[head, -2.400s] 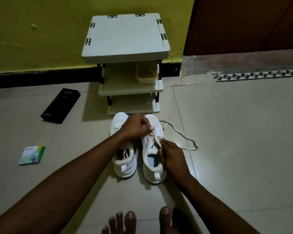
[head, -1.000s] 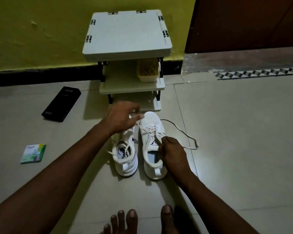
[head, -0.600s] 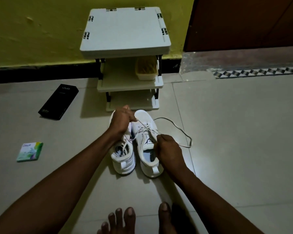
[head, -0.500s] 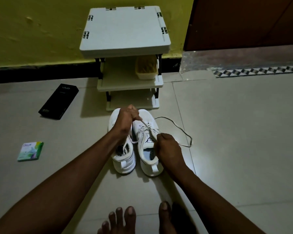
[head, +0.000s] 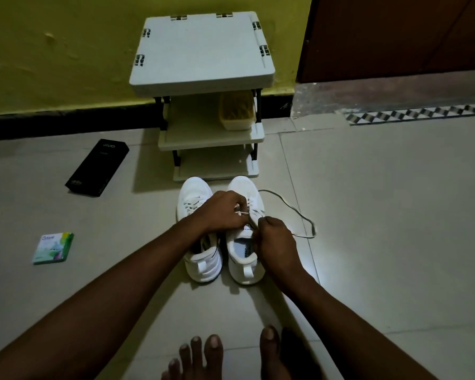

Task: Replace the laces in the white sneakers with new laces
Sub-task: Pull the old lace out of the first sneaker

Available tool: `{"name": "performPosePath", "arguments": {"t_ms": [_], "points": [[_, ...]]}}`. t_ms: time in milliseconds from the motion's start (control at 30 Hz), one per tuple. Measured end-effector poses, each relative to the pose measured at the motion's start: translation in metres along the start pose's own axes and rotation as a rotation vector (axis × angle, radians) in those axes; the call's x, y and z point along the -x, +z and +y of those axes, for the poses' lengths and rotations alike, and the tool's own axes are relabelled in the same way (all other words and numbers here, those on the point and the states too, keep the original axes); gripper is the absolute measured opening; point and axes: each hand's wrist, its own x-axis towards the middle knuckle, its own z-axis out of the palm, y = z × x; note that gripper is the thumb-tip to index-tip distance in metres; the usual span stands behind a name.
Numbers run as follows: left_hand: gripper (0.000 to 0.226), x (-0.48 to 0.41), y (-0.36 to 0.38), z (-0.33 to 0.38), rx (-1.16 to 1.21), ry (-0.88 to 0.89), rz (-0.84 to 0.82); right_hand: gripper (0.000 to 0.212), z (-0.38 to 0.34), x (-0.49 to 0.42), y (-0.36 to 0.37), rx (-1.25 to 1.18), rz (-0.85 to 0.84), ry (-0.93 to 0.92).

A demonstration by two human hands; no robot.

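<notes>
Left hand [head: 221, 212] nearer lace [head: 243, 213], right sneaker [head: 244, 266] toe-away

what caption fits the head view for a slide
Left hand and right hand pinch the lace over the right sneaker, left sneaker alongside.

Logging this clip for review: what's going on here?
A barefoot person on the floor works on the lace of one white sneaker. The left hand pinches a stretch of lace over the eyelets, the right hand pinches it near the tongue, and a loose end trails across the tiles. The other sneaker stands right beside it.
</notes>
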Motion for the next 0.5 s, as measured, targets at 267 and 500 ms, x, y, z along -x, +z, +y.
{"name": "performPosePath", "arguments": {"t_ms": [267, 500], "points": [[0.019, 0.001, 0.017, 0.004, 0.244, -0.141, 0.042, 0.015, 0.013, -0.003, -0.001, -0.194, 0.102, -0.058], [0.024, 0.006, 0.025, 0.017, 0.357, -0.28, 0.141, 0.011, 0.016, 0.001, 0.004, -0.227, 0.122, -0.046]]}}
